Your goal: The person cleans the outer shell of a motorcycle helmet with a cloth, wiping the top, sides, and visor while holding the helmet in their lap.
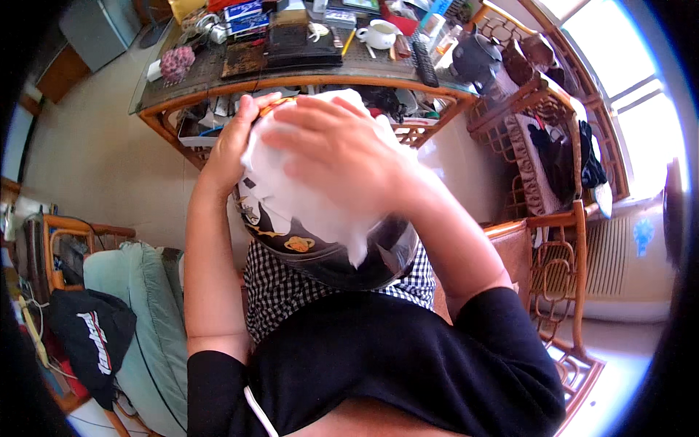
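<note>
A helmet (297, 255) with a dark and white shell, bearing decals of a ringed planet and stars, sits on my lap over black-and-white checked fabric (278, 289). My left hand (234, 143) grips its left side, thumb up near the top. Over the helmet's crown lies a white cloth or wipe (306, 210), with one corner hanging down at the front. My right hand (338, 158) lies across this cloth, fingers stretched to the left and blurred by motion. Much of the helmet's top is hidden under the cloth and hand.
Ahead stands a glass-topped rattan table (207, 87) crowded with a white teapot (378, 34), a remote control (425, 63) and a pink ornament (177, 63). A dark kettle (476, 54) is at its right. Rattan chairs (579, 273) flank me; a green cushion (144, 328) and black bag (90, 333) lie left.
</note>
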{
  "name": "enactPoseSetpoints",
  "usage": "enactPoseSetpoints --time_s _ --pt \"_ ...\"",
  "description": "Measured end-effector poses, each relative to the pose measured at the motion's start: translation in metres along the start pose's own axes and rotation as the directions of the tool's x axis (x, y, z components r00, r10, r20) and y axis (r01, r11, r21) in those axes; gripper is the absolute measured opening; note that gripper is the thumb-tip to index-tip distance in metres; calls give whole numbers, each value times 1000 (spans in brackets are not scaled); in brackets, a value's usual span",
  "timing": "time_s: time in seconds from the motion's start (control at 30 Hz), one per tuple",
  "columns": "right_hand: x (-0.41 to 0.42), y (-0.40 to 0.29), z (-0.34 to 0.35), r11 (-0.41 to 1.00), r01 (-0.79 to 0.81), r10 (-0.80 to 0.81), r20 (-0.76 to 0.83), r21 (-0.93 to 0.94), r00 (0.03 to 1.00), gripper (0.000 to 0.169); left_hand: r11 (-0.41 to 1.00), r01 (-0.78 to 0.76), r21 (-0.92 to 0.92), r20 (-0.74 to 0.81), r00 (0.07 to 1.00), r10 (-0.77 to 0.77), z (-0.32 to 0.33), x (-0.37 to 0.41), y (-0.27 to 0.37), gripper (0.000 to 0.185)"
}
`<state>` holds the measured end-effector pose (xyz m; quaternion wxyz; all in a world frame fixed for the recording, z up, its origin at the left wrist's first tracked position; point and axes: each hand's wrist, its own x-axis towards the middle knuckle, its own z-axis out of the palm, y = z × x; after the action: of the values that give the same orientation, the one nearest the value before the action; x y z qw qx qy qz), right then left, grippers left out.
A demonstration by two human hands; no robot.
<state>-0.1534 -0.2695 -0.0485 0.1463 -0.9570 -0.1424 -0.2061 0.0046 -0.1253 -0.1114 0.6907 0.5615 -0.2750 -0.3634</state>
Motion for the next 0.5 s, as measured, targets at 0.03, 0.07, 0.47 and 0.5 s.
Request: enactPoseSetpoints --time_s 0.03,0.07,0.47,0.5 --pt "7 5 -5 995 -90 88 48 44 995 41 1000 -8 1 12 1000 8 -1 0 1 65" --pt "13 10 -8 980 -175 166 95 94 982 43 1000 -17 8 17 1000 17 -4 0 1 65" --pt "-105 52 8 572 -481 557 116 664 823 50 993 -70 99 24 997 68 -1 -6 -2 60" --pt "-113 46 7 537 -484 574 121 691 810 49 987 -82 139 19 997 80 0 -7 -1 57"
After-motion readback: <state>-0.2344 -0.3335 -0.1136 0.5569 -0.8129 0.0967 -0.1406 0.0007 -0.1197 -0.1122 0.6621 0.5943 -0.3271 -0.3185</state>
